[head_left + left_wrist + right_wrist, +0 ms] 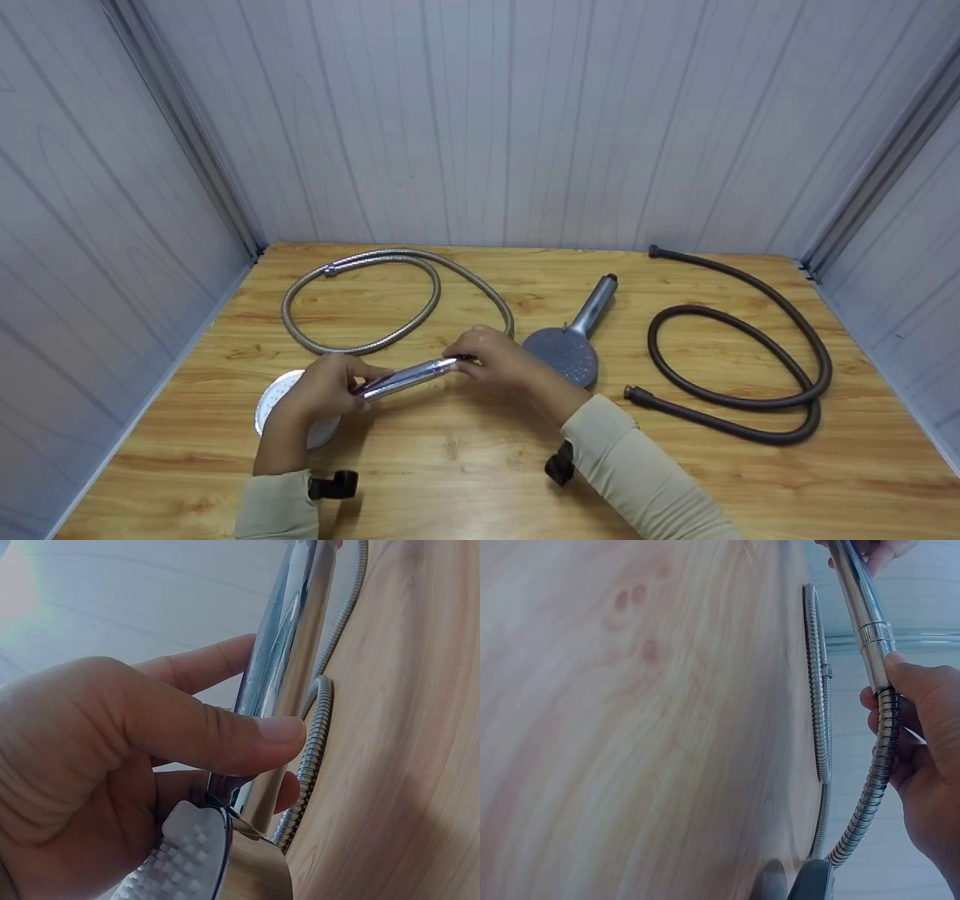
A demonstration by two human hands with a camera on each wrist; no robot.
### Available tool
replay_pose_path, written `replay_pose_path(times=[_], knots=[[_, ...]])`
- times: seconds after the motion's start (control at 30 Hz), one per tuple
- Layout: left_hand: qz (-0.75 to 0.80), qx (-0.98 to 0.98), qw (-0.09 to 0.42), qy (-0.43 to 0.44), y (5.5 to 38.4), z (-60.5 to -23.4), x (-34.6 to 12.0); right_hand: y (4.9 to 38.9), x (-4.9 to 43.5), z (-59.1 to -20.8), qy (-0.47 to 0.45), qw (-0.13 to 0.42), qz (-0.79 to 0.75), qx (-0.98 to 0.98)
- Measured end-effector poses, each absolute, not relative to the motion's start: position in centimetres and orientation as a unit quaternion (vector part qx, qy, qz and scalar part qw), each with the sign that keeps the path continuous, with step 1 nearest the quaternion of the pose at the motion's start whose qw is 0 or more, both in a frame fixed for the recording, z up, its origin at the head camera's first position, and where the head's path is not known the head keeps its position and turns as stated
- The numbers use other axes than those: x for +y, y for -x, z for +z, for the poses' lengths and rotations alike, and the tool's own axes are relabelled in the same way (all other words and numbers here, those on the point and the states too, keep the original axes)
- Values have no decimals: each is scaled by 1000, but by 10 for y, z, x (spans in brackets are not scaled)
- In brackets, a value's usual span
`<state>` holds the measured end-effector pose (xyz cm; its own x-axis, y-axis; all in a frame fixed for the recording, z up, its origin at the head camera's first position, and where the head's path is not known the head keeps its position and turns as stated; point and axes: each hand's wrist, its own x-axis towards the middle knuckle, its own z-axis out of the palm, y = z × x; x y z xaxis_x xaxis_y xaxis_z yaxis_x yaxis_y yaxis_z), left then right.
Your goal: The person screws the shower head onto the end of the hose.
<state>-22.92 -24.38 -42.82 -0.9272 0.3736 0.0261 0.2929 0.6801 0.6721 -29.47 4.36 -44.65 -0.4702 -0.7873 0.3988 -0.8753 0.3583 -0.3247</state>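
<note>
In the head view a chrome hand shower with a white nozzle face is held tilted above the table. My left hand grips its handle near the head, thumb on one side and fingers on the other, as the left wrist view shows closely. My right hand pinches the handle's far end, where a silver metal hose meets it. In the right wrist view the hose end sits in line against the handle; how tightly they are joined cannot be told. From there the hose curves down to the table.
Just right of my right hand lies a grey shower head, its handle pointing away. A dark hose loops on the right of the wooden table. The silver hose's coil spreads at the back left. Pale panels wall the table's back and sides.
</note>
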Motion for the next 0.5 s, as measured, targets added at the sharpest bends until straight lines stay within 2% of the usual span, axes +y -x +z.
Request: replay_pose_path(times=[0.23, 0.5], knots=[[351, 917, 53, -182, 229, -429, -245, 295, 42, -445, -520, 88, 245, -813], [341, 920, 50, -186, 229, -429, -246, 295, 41, -444, -512, 64, 239, -823]])
